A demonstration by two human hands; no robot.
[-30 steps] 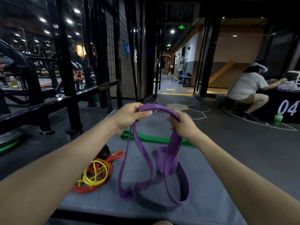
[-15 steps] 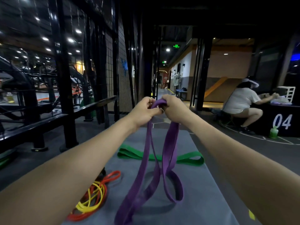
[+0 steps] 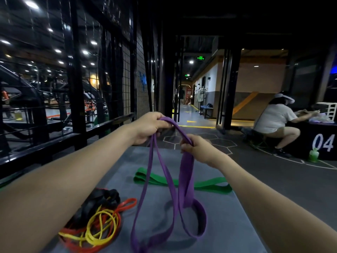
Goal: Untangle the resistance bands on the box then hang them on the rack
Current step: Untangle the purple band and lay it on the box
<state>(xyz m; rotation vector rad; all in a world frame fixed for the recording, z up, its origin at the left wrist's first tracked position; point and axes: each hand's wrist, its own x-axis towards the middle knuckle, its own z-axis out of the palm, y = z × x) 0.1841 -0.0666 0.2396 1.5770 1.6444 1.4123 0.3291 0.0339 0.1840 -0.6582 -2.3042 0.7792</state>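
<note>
Above the grey padded box (image 3: 228, 225), both hands, left hand (image 3: 148, 127) and right hand (image 3: 196, 147), clench a wide purple rubber resistance band (image 3: 186, 178) whose dangling loops, crossed low, could cinch tighter if pulled apart.

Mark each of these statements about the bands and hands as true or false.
1. Both hands grip the purple band. True.
2. The green band hangs from the left hand. False: it lies flat on the grey box top.
3. The yellow band lies tangled with the orange band. True.
4. The right hand is open and idle. False: it grips the purple band.
</note>
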